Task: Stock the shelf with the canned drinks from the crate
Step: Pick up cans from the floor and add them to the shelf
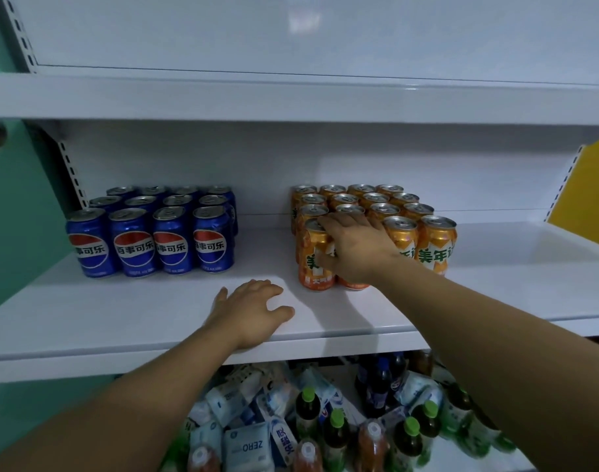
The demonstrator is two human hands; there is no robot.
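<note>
On the white shelf (155,308) stand two blocks of cans: several blue cola cans (134,241) at the left and several orange soda cans (434,247) at the right. My right hand (356,247) wraps around an orange can (354,284) in the front row, second from the left, beside another front orange can (313,257); most of the held can is hidden under my palm. My left hand (254,311) lies flat on the shelf's front part, fingers spread, holding nothing. No crate is in view.
An upper shelf board (291,97) overhangs the cans. Below the shelf lie green-capped bottles (308,410), dark cola bottles (380,379) and white packets (247,447). A gap of bare shelf separates the two can blocks. A yellow panel (591,185) is at the right.
</note>
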